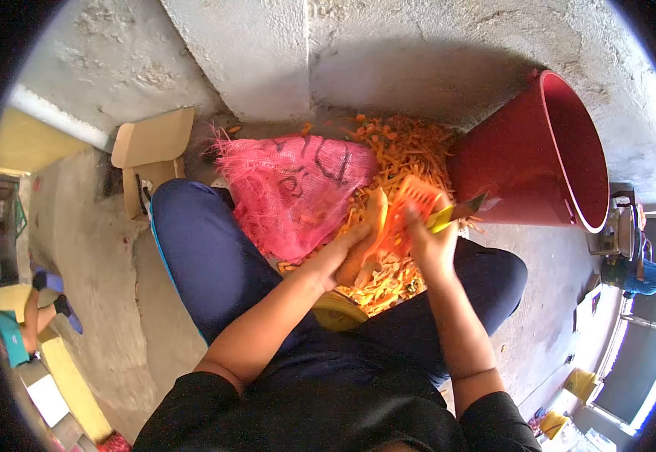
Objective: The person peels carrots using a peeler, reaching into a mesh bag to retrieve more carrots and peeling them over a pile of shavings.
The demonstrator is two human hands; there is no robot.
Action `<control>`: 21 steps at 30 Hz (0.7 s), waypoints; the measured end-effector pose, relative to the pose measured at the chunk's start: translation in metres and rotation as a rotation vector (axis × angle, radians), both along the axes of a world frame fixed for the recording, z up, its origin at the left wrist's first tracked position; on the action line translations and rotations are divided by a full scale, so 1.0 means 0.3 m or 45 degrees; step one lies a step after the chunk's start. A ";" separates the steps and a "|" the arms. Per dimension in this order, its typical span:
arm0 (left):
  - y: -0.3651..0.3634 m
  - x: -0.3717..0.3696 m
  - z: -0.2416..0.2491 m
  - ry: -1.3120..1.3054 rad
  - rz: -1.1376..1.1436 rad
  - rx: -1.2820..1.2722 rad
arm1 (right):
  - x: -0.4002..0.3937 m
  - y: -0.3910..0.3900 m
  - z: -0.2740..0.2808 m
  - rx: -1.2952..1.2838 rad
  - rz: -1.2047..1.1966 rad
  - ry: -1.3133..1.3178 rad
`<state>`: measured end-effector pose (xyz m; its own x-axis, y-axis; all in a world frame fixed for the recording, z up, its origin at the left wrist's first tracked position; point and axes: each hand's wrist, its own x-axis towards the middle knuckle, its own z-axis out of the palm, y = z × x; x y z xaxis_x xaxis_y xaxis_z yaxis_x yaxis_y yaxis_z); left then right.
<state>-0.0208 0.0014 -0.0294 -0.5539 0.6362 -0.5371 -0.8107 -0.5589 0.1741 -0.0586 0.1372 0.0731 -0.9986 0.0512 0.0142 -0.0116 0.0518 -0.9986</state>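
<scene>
My left hand (343, 258) is closed around a long orange carrot (375, 218), held over a heap of orange peelings (403, 151). In my right hand (433, 241) is a knife (441, 219) with a yellow handle, its blade pointing right. An orange-red slotted plastic piece (409, 207) overlaps the right fingers, close beside the carrot; I cannot tell whether that hand grips it too. Below the hands, between my legs, part of a yellow tub (339, 313) shows, with more peelings around it.
A pink mesh sack (294, 192) lies left of the peelings. To the right a large dark red bucket (512, 166) leans on its side near the wall. An open cardboard box (151, 158) stands at left. People sit at the far left (15, 331) and far right (648, 275).
</scene>
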 end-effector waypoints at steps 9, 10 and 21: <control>-0.005 -0.014 0.105 0.059 0.178 -0.099 | 0.043 -0.057 -0.038 0.225 0.201 0.011; -0.006 -0.012 0.104 0.066 0.170 -0.127 | 0.043 -0.059 -0.026 0.257 0.209 -0.016; -0.002 0.035 0.107 0.144 -0.078 -0.229 | -0.221 0.207 -0.075 0.261 -0.508 0.269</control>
<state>-0.0104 0.0008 0.0025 -0.5804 0.5697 -0.5818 -0.8118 -0.4610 0.3584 -0.1249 0.1994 0.0505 -0.8758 0.4041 0.2641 -0.1519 0.2886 -0.9453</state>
